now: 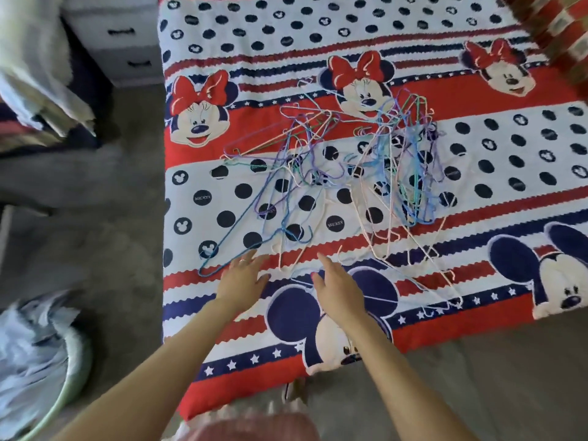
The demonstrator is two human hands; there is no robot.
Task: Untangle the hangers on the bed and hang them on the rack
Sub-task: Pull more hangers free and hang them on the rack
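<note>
Nearest the camera, two bare forearms reach out over the foot of the bed, and both hands are spread wide with straight fingers, holding nothing. The left hand [241,280] hovers at the near corner of a long blue wire hanger [235,237] whose thin triangular frame runs away and to the left of its fingertips; whether the fingers touch the wire cannot be told. The right hand [337,289] lies just beside it, over pale pink and white wire hangers [378,237] that splay out beyond and to the right of its fingers. Judging from this, the task has barely begun: no hanger is lifted or separated, and no rack is in view. Just past both hands the tangled heap of thin coloured wire hangers [366,160] spreads across the cover, blue, purple, green, pink and white, their hooks and slim shoulders interlocked; it looks springy and likely to snag. Beneath everything lies the soft quilted bedcover [509,100], red, white and navy with dots and cartoon mouse faces. Far off to the left of the left hand stands a grey drawer unit [127,43] on grey carpet.
</note>
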